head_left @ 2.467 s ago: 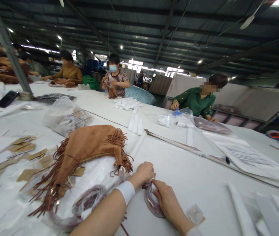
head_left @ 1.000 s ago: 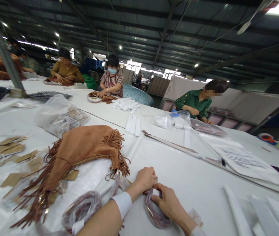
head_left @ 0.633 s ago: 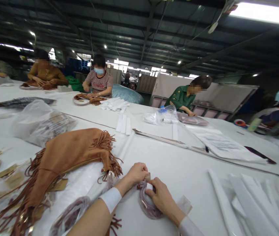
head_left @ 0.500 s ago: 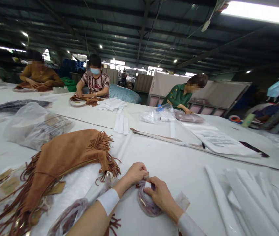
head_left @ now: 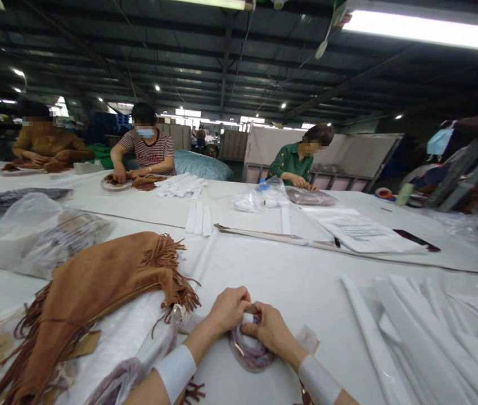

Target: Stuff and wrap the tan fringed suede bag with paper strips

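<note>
My left hand (head_left: 228, 309) and my right hand (head_left: 269, 332) meet over a small clear bag holding a coiled dark red strap (head_left: 248, 351) on the white table (head_left: 289, 281). Both hands are closed on the bag's top edge, fingers pinching it. A brown suede fringed bag (head_left: 95, 292) lies just left of my left forearm on a white pouch. A second bagged strap (head_left: 116, 382) lies under my left forearm.
Folded white paper strips (head_left: 411, 332) lie at the right. A clear bag of tags (head_left: 40, 236) sits at the left. Papers (head_left: 361, 233) and a long strip lie mid-table. Three people (head_left: 146, 149) work along the far edge, with white strips (head_left: 182, 185) near them.
The view has swung to the right, bringing more paper strips into sight. My hands have stayed on the bagged strap and drawn closer together at its top.
</note>
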A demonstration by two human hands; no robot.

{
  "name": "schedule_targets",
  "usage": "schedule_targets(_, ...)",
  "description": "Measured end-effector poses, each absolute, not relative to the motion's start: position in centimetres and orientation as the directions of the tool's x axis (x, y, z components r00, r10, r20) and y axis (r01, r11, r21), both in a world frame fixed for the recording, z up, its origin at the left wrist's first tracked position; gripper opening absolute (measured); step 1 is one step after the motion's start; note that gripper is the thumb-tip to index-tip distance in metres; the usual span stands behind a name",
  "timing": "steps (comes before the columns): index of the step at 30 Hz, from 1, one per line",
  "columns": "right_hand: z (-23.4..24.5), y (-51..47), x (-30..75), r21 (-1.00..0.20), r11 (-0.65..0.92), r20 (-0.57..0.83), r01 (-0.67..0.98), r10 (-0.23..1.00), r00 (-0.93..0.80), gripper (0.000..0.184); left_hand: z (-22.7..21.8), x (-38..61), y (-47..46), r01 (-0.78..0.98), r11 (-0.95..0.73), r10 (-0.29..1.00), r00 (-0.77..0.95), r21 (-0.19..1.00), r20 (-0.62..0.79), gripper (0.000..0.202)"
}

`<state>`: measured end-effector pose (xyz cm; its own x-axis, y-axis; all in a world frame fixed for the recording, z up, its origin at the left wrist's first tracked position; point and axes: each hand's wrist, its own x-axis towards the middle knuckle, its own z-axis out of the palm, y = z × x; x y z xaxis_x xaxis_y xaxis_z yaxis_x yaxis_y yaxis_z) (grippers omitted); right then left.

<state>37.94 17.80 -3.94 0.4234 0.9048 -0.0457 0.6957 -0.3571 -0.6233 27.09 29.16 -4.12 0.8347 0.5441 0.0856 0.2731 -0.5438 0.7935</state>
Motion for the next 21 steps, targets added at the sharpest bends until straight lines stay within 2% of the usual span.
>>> schedule_targets(6,-4.4,17.6,37.8,-0.665,-0.309,0.008,0.68,0.907,0.42,0.013,-4.2,25.7,28.2,0.237,-0.54,0.53,0.841,0.807,0.108,0.015)
schedule_targets(9,-4.4,17.6,37.8,-0.675,-0.283,0.03,0.681,0.912,0.409,0.01,-4.4,24.8,28.1,0.251,-0.542,0.515,0.853,0.802,0.081,0.043)
schedule_targets(11,-4.3,17.6,37.9,-0.675,-0.275,0.042,0.684,0.912,0.409,0.01,-4.5,24.2,28.0,0.261,-0.547,0.483,0.874,0.795,0.046,0.051)
schedule_targets(15,-4.3,17.4,37.8,-0.673,-0.254,0.064,0.694,0.916,0.397,0.013,-4.5,23.7,27.3,0.288,-0.546,0.482,0.876,0.787,0.014,0.037)
schedule_targets(21,-4.3,17.3,37.6,-0.663,-0.228,0.079,0.713,0.926,0.369,0.015,-5.2,24.0,26.2,0.297,-0.486,0.582,0.811,0.822,0.051,0.033)
